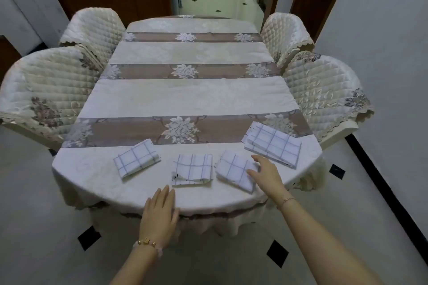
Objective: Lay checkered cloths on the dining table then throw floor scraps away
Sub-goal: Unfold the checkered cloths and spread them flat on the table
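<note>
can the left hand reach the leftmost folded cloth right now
Probably yes: the left hand lies flat at the near edge of the table, the leftmost cloth just beyond it, nothing between.

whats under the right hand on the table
A folded checkered cloth, third from the left, lies under the right hand. The hand covers the cloth's right edge, so that part cannot be seen. Beneath the cloth is the tablecloth.

Along the near edge of your table (185, 97) lie four folded white cloths with blue checks. The left cloth (137, 161), middle cloth (193, 169) and right cloth (234, 172) lie flat in a row. A larger pile (273, 144) lies skewed towards the right side.
</note>
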Motion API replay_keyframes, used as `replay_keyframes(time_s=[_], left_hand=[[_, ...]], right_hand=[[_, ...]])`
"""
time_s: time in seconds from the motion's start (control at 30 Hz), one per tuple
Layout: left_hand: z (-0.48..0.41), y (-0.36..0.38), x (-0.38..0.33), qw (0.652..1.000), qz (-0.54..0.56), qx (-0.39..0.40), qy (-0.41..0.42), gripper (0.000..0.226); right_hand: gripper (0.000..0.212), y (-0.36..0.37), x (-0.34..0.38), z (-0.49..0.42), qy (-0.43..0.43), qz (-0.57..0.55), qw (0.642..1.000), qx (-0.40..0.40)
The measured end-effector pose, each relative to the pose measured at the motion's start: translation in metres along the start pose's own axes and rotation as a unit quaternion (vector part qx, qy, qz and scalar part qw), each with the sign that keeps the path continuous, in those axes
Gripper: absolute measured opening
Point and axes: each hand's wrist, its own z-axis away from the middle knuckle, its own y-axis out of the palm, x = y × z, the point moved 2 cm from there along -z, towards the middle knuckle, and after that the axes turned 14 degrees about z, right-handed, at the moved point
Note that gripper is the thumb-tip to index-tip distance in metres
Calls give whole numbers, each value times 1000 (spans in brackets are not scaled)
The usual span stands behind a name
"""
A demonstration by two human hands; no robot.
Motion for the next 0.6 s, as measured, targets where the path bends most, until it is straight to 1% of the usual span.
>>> replay_keyframes(time_s=[0.07, 0.13, 0.2, 0.27, 0.3, 0.37, 0.43, 0.47, 0.5, 0.53, 0.57, 0.6], left_hand=[[0, 0, 0, 1000, -4, -12, -6, 56], [0, 3, 4, 1000, -11, -16, -3, 56], [-2, 4, 4, 1000, -6, -12, -3, 56], [-3, 4, 5, 1000, -28, -10, -4, 57], [-2, 4, 5, 1000, -30, -8, -6, 57], [-1, 2, 3, 999, -37, 0, -12, 58], [-1, -1, -1, 999, -39, 10, -16, 57], [-1, -4, -4, 1000, -24, 10, -16, 56], [0, -8, -8, 1000, 13, -4, -11, 54], [1, -12, -15, 996, 78, -30, -7, 50], [2, -18, -24, 984, 165, -61, -6, 45], [3, -24, -36, 960, 269, -78, -13, 39]], right_hand=[[56, 0, 1, -5, 3, 60, 998, 5], [55, 2, 1, -6, 4, 106, 994, 8], [51, 5, -2, -11, 20, 103, 994, 5], [44, 3, -2, -12, 37, 71, 997, 1], [39, 3, -2, -12, 47, 42, 998, 1], [23, -2, -2, -9, 68, -51, 996, 0], [10, -8, -2, -1, 88, -171, 981, -2], [6, -12, -1, 5, 96, -237, 967, -8], [4, -16, 0, 13, 106, -300, 948, -13], [4, -20, 3, 21, 114, -354, 928, -11], [5, -22, 8, 29, 113, -403, 908, 1], [8, -24, 13, 38, 107, -448, 887, 19]])
